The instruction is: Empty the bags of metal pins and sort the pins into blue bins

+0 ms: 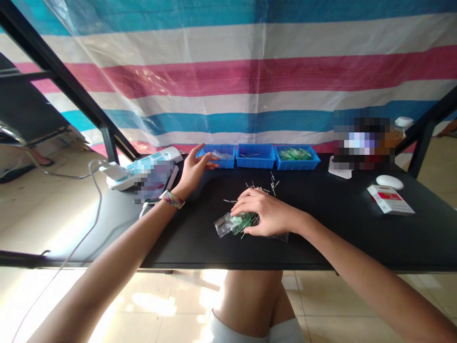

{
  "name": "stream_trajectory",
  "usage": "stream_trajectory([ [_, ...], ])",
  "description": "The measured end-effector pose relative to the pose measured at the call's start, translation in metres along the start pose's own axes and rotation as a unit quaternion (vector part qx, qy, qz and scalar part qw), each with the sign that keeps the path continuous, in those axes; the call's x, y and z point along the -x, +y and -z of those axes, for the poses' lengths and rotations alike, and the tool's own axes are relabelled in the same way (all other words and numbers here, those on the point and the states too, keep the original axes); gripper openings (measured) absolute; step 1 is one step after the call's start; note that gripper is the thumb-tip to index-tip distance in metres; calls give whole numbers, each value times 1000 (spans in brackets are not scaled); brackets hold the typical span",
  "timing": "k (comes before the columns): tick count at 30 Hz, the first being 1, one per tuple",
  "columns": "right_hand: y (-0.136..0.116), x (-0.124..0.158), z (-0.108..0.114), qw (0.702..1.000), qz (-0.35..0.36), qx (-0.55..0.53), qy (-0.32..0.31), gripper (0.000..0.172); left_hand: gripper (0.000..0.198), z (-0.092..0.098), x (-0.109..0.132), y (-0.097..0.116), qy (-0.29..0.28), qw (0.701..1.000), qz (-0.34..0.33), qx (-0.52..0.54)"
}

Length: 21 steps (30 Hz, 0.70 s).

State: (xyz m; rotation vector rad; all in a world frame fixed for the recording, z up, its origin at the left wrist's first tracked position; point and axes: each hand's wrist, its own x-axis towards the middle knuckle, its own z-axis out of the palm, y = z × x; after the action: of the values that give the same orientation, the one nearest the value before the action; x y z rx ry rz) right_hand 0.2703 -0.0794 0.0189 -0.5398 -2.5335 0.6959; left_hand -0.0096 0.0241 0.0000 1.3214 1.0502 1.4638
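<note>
My left hand [194, 170] reaches to the left blue bin [218, 157], fingers spread and touching its front edge; clear plastic bags lie inside it. My right hand [262, 212] rests curled over a small clear bag with green parts [237, 223] near the front of the black table [357, 228], fingers pressing on it. Several thin metal pins [264, 186] are scattered just beyond that hand. The middle blue bin [255, 155] holds a few pins. The right blue bin [296, 157] holds green parts.
A white power strip [143, 166] with a cable lies at the table's left, beside a phone. A white mouse [390, 181] and a red-and-white box [390, 199] sit at the right. A striped tarp hangs behind; black frame posts flank the table.
</note>
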Motion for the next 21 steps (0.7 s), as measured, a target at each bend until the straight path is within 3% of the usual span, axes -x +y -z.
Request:
stream_trajectory([
  [3,2,1,0,1000,-16,24,4,36,80,2,1,0,-34,998,37,25],
  [6,5,-1,1,999,-20,17,26,26,72,3,3,3,-49,998,25,-11],
  [12,15,-5,6,986,-50,-49,151,16,58,3,6,7,-51,997,11,-64],
  [16,24,-5,10,956,-143,-127,225,18,60,2,7,7,-41,997,31,-59],
  [21,33,-5,8,922,-192,-230,244,28,63,2,6,8,-68,995,-23,-64],
])
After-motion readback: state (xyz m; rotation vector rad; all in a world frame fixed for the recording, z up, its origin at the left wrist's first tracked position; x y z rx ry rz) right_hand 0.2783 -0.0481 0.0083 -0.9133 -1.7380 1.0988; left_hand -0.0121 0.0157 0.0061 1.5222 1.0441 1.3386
